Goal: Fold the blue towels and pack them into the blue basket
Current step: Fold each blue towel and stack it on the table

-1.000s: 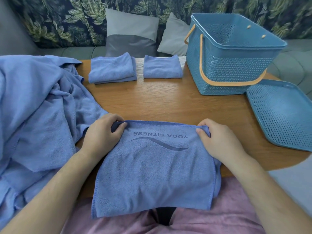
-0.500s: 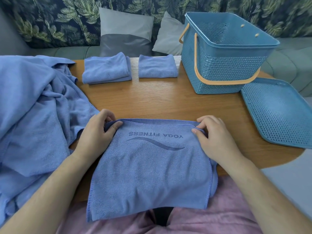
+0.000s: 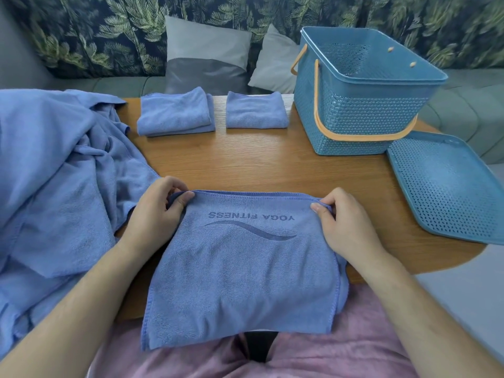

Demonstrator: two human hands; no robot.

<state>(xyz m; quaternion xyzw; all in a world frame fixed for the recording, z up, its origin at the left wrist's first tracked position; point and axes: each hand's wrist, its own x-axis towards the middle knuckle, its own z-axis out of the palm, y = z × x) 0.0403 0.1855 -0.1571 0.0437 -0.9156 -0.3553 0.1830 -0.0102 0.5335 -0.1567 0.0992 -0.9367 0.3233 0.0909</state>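
Observation:
A blue towel (image 3: 240, 271) printed "YOGA FITNESS" lies over the near table edge and hangs toward my lap. My left hand (image 3: 155, 214) pinches its far left corner. My right hand (image 3: 343, 227) pinches its far right corner. Two folded blue towels sit at the back of the table, one on the left (image 3: 174, 113) and one beside it (image 3: 256, 111). The blue basket (image 3: 362, 105) with orange handles stands open at the back right, and nothing shows inside it. A heap of unfolded blue towels (image 3: 54, 173) covers the left side.
The basket's perforated blue lid (image 3: 447, 186) lies flat at the right, overhanging the wooden table (image 3: 259, 159). Behind the table is a sofa with grey cushions (image 3: 207, 55) and a leaf-patterned back.
Both hands keep hold of the towel's far corners. Their fingers have curled tighter round the edge, which is raised a little off the table.

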